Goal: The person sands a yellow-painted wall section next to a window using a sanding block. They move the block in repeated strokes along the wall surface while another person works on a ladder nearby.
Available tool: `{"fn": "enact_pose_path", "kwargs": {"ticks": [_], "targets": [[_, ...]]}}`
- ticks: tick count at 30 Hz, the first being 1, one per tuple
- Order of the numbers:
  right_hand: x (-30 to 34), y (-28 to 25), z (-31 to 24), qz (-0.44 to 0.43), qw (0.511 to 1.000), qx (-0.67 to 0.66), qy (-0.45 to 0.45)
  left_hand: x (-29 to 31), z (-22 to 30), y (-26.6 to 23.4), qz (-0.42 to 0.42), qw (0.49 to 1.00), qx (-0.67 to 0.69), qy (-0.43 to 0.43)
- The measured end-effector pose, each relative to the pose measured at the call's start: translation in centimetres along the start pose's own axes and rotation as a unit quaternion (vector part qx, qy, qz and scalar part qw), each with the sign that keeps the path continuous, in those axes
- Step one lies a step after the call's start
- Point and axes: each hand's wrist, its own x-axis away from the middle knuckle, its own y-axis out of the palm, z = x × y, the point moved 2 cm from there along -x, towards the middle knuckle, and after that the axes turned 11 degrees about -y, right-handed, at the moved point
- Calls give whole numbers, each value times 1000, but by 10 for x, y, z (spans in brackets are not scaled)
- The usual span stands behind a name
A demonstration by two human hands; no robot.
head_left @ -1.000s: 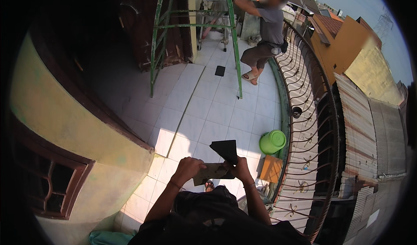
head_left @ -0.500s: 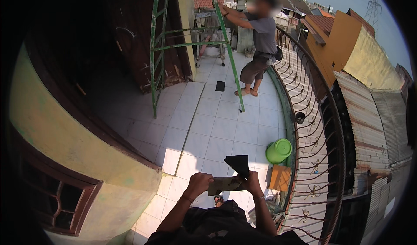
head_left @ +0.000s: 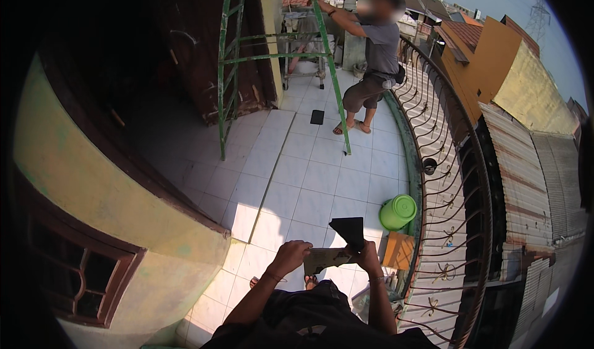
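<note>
Since a second ago the view has tilted down and forward, so both hands and the folded sheet sit lower in the picture, and the other person by the ladder stands more upright, farther from the railing's near bend.

Both hands hold one piece of stiff dark sheet (head_left: pixel 337 250), perhaps sandpaper or card, just above the person's lap. The left hand (head_left: pixel 291 256) has its fingers curled shut around the pale brown lower strip at its left end. The right hand (head_left: pixel 369 257) pinches the right end, fingers closed, where a black flap stands up from the fold.

Below lies a balcony floor of white square tiles (head_left: pixel 309 182), sunlit in front and shaded toward the dark wooden wall (head_left: pixel 204 52). A curved yellow-green wall (head_left: pixel 111 206) with a brown-framed window (head_left: pixel 80 275) fills the left side. A curling black iron railing (head_left: pixel 458 182) bounds the right edge, with corrugated roofs beyond.

A lime-green bucket (head_left: pixel 398 211) stands by the railing, an orange box-like block (head_left: pixel 399 250) just beside it and near the right hand. A small dark flat square (head_left: pixel 317 117) lies on the tiles near the green ladder (head_left: pixel 272 46), which another person (head_left: pixel 371 58) grips.
</note>
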Motion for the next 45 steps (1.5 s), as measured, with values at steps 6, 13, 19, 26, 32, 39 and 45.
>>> {"fn": "enact_pose_path", "kwargs": {"ticks": [6,13,19,26,32,39,45], "targets": [[0,-9,7,-5,997,23,76,3,7,-8,62,997,42,9],[36,-10,173,137,945,263,136,14,5,-25,83,997,0,9],[57,-22,166,225,955,-151,120,36,-12,-34,108,993,2,-40],[15,3,118,157,969,-148,125,34,-15,-38,109,992,34,-47],[-52,72,-21,-102,987,-121,1,48,-25,-67,208,971,83,-79],[-135,164,-197,-285,889,-103,-344,77,-38,-212,263,946,184,-48],[-206,248,-337,-380,781,-133,-478,147,-46,-337,519,854,-32,-11]]}}
